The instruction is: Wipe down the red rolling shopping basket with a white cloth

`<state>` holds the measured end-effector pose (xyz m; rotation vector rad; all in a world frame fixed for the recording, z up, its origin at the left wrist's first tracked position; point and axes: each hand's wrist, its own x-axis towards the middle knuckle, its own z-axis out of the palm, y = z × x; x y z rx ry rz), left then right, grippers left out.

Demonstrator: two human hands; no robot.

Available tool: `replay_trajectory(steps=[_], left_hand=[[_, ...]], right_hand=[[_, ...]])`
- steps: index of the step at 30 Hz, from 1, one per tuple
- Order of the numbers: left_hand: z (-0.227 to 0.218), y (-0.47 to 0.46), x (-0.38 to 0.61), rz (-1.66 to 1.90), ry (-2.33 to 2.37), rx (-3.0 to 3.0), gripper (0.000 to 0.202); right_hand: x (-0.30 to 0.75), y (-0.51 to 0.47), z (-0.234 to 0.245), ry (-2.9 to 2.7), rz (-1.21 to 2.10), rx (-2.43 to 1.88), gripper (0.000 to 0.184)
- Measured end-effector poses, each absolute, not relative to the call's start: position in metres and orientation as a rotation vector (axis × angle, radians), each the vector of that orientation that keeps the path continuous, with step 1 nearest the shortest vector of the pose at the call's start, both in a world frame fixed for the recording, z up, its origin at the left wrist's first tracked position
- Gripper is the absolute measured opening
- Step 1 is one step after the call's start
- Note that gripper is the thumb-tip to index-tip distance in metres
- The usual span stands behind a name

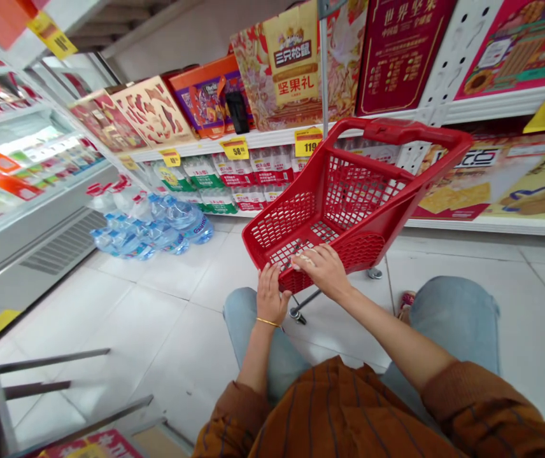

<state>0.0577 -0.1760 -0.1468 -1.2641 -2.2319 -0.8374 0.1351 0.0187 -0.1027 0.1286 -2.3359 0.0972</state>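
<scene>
A small red plastic shopping cart (pixel 372 254) stands before me, its basket made of latticed sides and its handle toward the shelf. My left hand (pixel 271 296), with a thin gold bangle at the wrist, has its fingers hooked over the basket's near rim, thumb on the outside. Just right of it, my right hand (pixel 323 270) rests on the same rim with its fingers bent inward over the basket. Something whitish shows at those fingers, too small to make out. Through the lattice floor of the basket, no goods are visible.
Boxed nut gifts (pixel 296 63) line the shelf behind the cart, above packs of bottled drinks (pixel 215 178). Large blue water bottles (pixel 158 222) stand on the tiled floor at left, beside a refrigerated case (pixel 38 254). Metal bars (pixel 57 359) jut in at lower left.
</scene>
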Motion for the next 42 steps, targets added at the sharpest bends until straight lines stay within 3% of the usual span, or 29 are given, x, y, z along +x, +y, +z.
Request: replay_trajectory(steps=[9,18,26,33,42], left_hand=[[-0.134,-0.179,0.051,-0.808,-2.279,-1.222,0.073],[-0.111,-0.137,0.066,-0.694,-2.247,-1.218,0.081],[-0.134,-0.129,0.067,-0.698,-2.191,-1.171,0.091],[-0.138,-0.131,0.058,-0.507,-2.134,-1.247,0.086],[-0.134,-0.128,0.051,-0.497,-2.196,-1.277,0.065]], right_hand=[[0.135,0.011,-0.100,-2.372,0.113,0.146,0.042],[0.132,0.014,-0.093,-2.310,0.121,0.337,0.022],[0.140,0.017,-0.104,-2.382,-0.049,0.360,0.035],[0.146,0.028,-0.112,-2.289,-0.125,0.337,0.033],[0.168,0.058,-0.107,-2.322,-0.071,0.189,0.047]])
